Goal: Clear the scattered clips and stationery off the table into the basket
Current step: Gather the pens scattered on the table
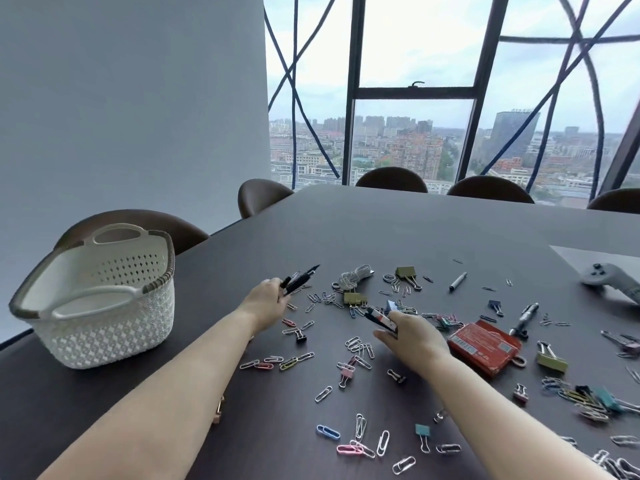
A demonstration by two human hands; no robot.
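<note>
A white woven plastic basket [100,303] with brown rim stands at the table's left edge. My left hand [265,299] grips a bunch of black pens [299,280] above the table, right of the basket. Near the middle, my right hand [410,336] holds a small black, white and red stationery item [379,320]. Several coloured paper clips [360,349] and binder clips [355,298] lie scattered around both hands. A red box [483,346] sits just right of my right hand.
A coiled white cable [353,277], a grey marker [458,281], a metal tool [524,320] and keys [623,342] lie farther out. A grey controller [613,280] rests at the right edge. Brown chairs [263,195] line the dark table [381,230].
</note>
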